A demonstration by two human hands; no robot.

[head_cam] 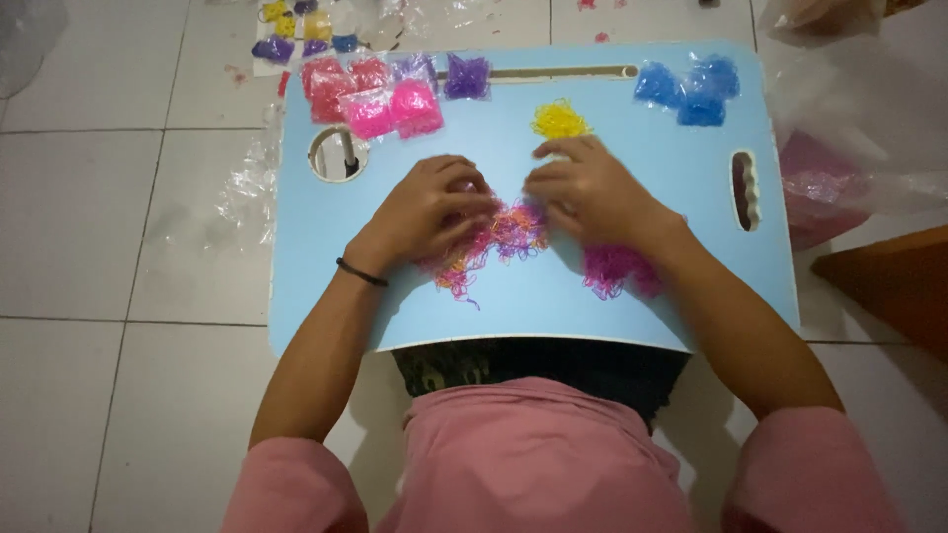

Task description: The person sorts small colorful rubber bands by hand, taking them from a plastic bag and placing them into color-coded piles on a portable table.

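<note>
Our left hand [430, 207] and right hand [583, 188], fingers curled, press on a mixed-colour heap of tiny elastic bands [494, 237] mid-tabletop [652, 158]; light, soft, tangly, we judge them best pinched in small tufts.

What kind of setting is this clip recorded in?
Probably a home floor used for small craft packing. A light blue lap table stands on white floor tiles, and both hands sort loose tiny rubber bands beside small filled bags.
</note>
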